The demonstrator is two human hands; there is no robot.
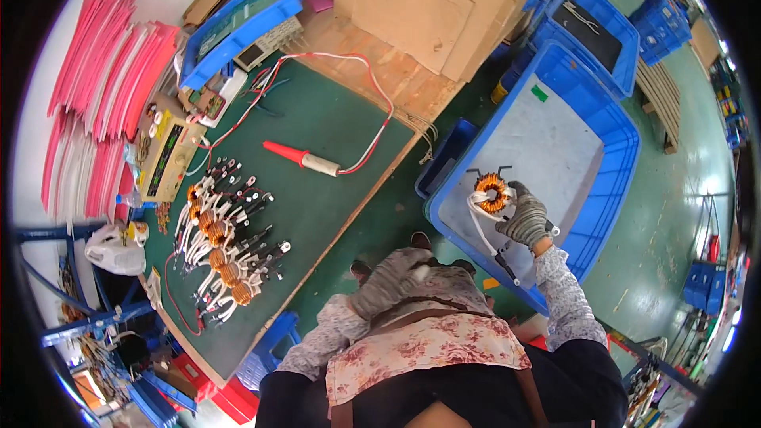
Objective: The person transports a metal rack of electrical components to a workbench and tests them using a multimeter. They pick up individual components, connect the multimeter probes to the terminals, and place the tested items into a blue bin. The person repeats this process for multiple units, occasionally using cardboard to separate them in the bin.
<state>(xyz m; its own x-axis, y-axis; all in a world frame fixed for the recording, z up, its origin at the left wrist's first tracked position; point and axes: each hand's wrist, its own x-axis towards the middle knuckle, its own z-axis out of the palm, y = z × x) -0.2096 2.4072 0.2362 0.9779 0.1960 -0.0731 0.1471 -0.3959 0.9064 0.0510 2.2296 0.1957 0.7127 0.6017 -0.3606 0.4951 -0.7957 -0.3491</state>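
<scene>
My right hand (526, 220), in a grey glove, is closed on a copper-wound ring coil (493, 192) with white leads and dark terminals. The coil is above the large blue bin (621, 178), at its near side. My left hand (390, 281), gloved too, is in front of my floral apron (428, 342) with its fingers stretched out. I see nothing held in it. On the green-topped table (341, 123) at the left, several similar coils (228, 268) lie in a row, their white leads and terminals spread about.
A red-tipped probe (297, 154) lies on the table, its cable looping back to a yellowish meter (172, 160). Cardboard sheets (412, 12) stand at the far end. A blue tray (239, 28) and stacked pink sheets (95, 71) are at the left. Another blue bin (590, 28) stands beyond.
</scene>
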